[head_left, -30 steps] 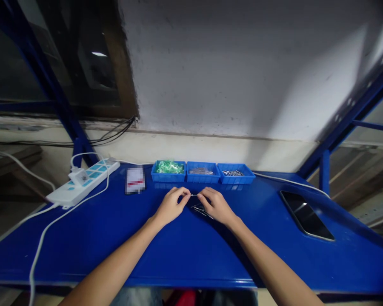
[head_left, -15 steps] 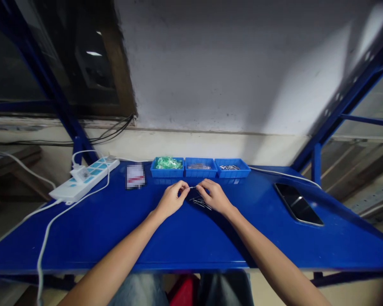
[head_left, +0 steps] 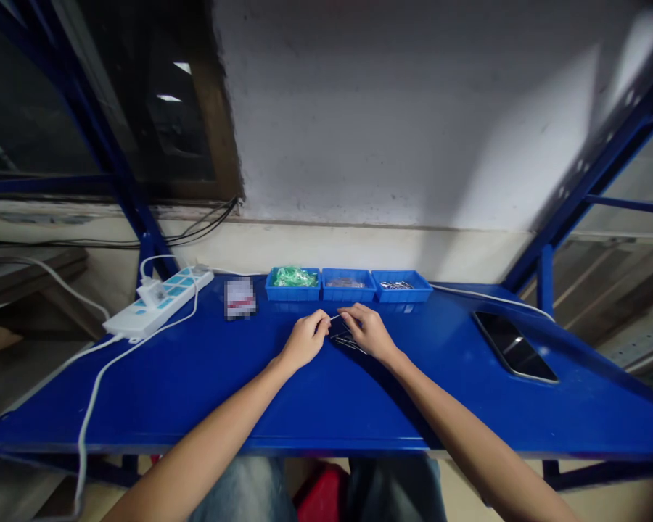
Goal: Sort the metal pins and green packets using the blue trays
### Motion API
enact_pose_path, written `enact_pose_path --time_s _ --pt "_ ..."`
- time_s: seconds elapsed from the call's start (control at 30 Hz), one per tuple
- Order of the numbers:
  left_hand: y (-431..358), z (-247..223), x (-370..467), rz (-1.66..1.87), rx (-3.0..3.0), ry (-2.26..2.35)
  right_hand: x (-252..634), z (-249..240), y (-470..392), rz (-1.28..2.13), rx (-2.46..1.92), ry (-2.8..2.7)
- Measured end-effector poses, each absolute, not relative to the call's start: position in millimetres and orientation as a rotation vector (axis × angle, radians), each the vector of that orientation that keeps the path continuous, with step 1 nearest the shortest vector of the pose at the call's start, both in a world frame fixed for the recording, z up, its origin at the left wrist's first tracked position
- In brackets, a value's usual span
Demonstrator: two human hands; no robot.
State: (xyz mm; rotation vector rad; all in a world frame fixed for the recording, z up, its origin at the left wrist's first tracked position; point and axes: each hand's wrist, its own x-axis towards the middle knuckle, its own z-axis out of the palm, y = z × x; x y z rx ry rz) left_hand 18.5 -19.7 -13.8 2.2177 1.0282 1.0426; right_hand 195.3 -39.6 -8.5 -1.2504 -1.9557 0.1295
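By the left edge of the blue bench (head_left: pixel 337 413), a white power strip (head_left: pixel 166 303) lies aslant with a plug (head_left: pixel 151 291) in it, and a white cable (head_left: pixel 91 406) runs down across the front edge near the left corner. Next, towards the back edge, comes a small packet (head_left: pixel 240 299), its face blurred. A blue bin of green pieces (head_left: pixel 294 276) stands at the back edge. Before it, the person's left hand (head_left: pixel 305 338) pinches one end of a thin pale piece (head_left: pixel 335 317) in its fingertips, midway along the bench. Behind is a middle bin (head_left: pixel 349 293), its contents too small to tell; below the piece lie loose metal pins (head_left: pixel 350 343). The right hand (head_left: pixel 367 330) pinches the other end, thumb and fingers together. Behind it stands a third bin (head_left: pixel 405 296), holding metal pieces. Near the right edge lies a dark phone (head_left: pixel 516 346).
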Motion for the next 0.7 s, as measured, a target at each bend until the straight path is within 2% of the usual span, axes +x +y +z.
enact_pose_path --time_s 0.43,0.7 --pt "-26 -15 23 1.003 2.392 1.109 194 -6 -42 0.141 -1.392 -1.944" --pt "-29 -11 23 1.031 2.504 1.171 183 -2 -51 -0.126 -1.603 -1.918"
